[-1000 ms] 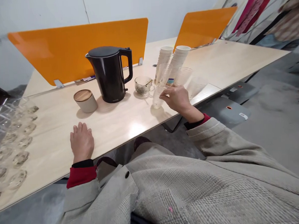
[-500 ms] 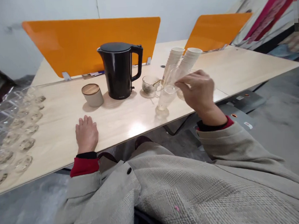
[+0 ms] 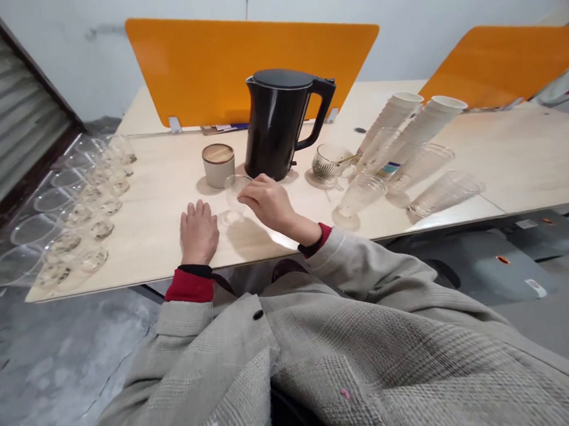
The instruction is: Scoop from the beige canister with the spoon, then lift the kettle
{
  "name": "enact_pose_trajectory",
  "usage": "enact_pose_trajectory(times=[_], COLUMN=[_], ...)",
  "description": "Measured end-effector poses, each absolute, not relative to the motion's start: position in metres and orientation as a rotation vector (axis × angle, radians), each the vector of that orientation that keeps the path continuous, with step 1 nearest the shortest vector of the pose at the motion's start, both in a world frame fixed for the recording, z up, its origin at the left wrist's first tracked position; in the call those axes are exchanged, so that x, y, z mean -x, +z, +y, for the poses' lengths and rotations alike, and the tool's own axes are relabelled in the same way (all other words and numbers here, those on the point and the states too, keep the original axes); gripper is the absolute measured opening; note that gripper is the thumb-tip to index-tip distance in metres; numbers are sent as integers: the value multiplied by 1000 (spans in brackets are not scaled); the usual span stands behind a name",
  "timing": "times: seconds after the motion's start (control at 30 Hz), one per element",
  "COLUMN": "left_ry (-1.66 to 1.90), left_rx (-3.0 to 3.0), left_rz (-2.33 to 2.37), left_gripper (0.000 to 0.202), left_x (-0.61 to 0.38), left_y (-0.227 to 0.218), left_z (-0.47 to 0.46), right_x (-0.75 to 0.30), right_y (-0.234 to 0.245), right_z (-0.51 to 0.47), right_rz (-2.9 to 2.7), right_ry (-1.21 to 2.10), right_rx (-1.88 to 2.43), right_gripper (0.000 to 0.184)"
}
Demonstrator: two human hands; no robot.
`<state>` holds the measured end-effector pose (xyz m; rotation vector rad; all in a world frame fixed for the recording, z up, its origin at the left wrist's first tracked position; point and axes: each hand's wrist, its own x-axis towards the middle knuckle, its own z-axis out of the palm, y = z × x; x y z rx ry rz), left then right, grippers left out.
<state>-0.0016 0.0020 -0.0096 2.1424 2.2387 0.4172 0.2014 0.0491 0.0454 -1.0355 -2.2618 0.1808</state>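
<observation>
Clear plastic cup (image 3: 235, 191), thin-walled and see-through, clasped by the fingers of the right hand (image 3: 267, 201).

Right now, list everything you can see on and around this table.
electric kettle: one, black, middle of the table
lidded canister: one, beige with wooden lid, left of the kettle
glass cup on saucer: one, clear, right of the kettle
paper cup stacks: two, white, tilted, toward the right
loose cups: several, clear, beside the stacks
cup rows: many, clear, left end of the table
divider panels: two, orange, far edge
table: one, pale wood
left hand: one, flat on the table
right hand: one, holding a clear cup
</observation>
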Motion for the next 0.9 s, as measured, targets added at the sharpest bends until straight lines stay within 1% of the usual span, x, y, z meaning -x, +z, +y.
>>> enact_pose_trajectory(times=[0.27, 0.37, 0.6, 0.73, 0.9], left_ry=[446, 439, 455, 445, 447], left_rx=[-2142, -2144, -2131, -2145, -2143], left_rz=[2236, 2223, 2221, 2222, 2224], left_gripper=[58, 60, 57, 57, 57], left_x=[3, 3, 2, 3, 3], left_y=[-18, -18, -15, -15, -15], left_z=[4, 4, 3, 3, 2], right_x=[-161, -160, -161, -164, -178], right_y=[33, 33, 31, 30, 38], right_z=[52, 51, 52, 53, 54], right_rz=[-2399, -2413, -2354, -2285, -2229], right_ry=[130, 127, 199, 222, 164], right_rx=[1075, 1081, 1027, 1003, 1001], right_gripper=[31, 29, 19, 23, 24])
